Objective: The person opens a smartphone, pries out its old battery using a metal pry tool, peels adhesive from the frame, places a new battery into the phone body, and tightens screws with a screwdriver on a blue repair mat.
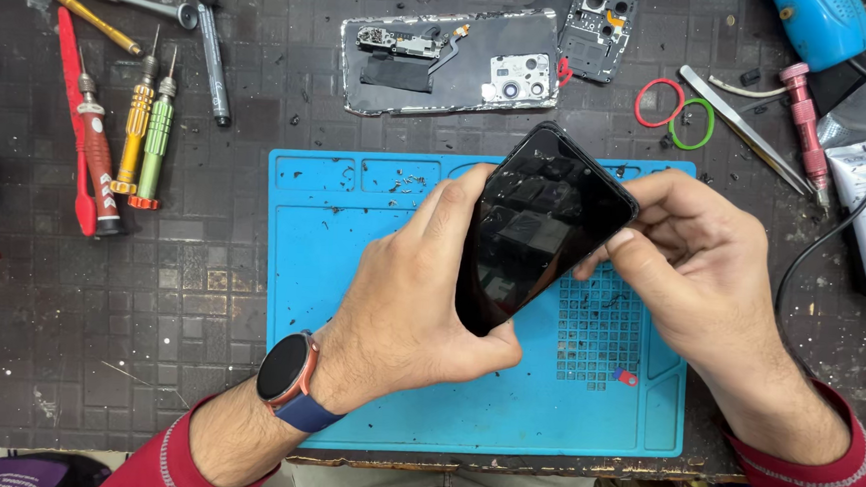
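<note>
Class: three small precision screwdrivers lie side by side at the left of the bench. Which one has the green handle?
The rightmost of the three, the green screwdriver, beside the orange screwdriver; the red screwdriver lies farthest left.

Black smartphone: glossy dark screen facing up, unlit, showing reflections. Held tilted, long axis running from lower left to upper right, raised above the blue mat. Casing appears closed; no cracks visible on glass.

Phone repair workshop: screwdrivers, dismantled phone.
</note>
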`<action>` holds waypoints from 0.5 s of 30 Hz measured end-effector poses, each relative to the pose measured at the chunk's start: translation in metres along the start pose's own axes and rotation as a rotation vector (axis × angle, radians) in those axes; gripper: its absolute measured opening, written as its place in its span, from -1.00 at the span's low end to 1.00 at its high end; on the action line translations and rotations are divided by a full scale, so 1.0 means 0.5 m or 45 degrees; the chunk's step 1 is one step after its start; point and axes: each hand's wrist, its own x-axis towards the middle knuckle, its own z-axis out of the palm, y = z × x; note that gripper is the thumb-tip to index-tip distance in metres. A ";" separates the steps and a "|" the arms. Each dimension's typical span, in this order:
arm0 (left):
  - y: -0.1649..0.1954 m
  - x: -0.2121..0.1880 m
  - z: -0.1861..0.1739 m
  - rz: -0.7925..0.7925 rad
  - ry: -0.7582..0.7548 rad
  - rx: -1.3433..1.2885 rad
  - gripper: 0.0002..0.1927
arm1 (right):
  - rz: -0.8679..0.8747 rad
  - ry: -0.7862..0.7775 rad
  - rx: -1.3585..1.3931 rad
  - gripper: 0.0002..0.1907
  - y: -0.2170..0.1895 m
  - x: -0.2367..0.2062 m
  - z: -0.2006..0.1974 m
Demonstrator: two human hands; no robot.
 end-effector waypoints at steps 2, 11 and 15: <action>0.000 -0.001 0.000 0.016 0.007 0.008 0.02 | 0.011 0.013 0.020 -0.84 -0.007 -0.001 0.002; 0.013 0.003 -0.009 -0.012 -0.008 0.006 -0.01 | 0.064 0.033 0.022 -0.88 -0.005 0.004 -0.002; 0.020 0.003 -0.013 -0.031 -0.015 0.006 -0.03 | 0.056 0.019 0.023 -0.88 0.001 0.008 -0.002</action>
